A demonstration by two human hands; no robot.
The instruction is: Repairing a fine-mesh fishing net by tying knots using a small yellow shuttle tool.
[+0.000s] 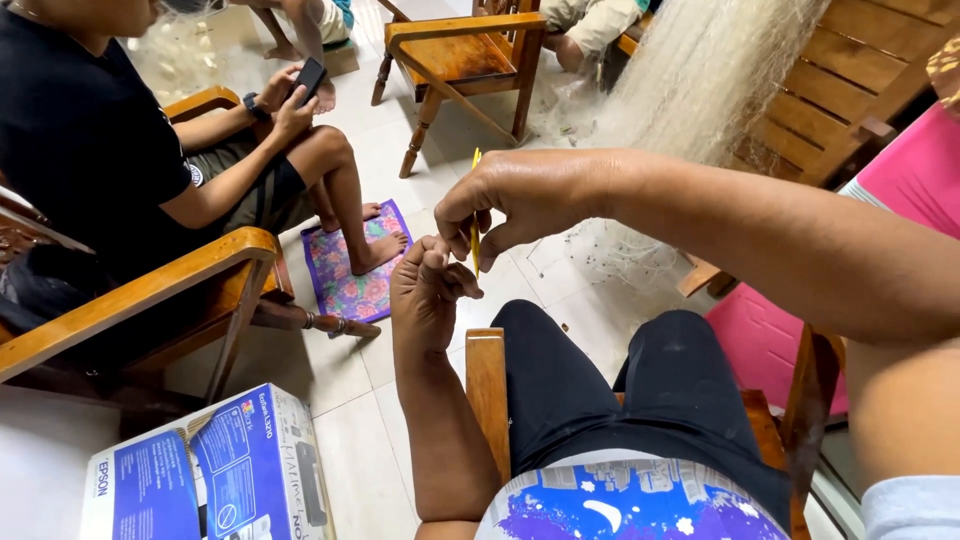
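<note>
My right hand (520, 200) pinches a thin yellow netting needle (475, 222), which stands upright between thumb and fingers. Just below it, my left hand (428, 285) has its fingertips pressed together on fine, nearly invisible thread of the pale fishing net (690, 80). The net hangs in a loose bundle at the upper right and trails down toward my hands. Both hands meet above my knee, which is covered in dark trousers (590, 390).
A seated person (110, 150) at the left holds a dark phone (310, 75), feet on a flowery mat (350, 270). Wooden chairs (460, 60) stand around on the tiled floor. A blue-and-white printer box (215, 470) lies at the lower left. Pink cushions (910, 170) lie at right.
</note>
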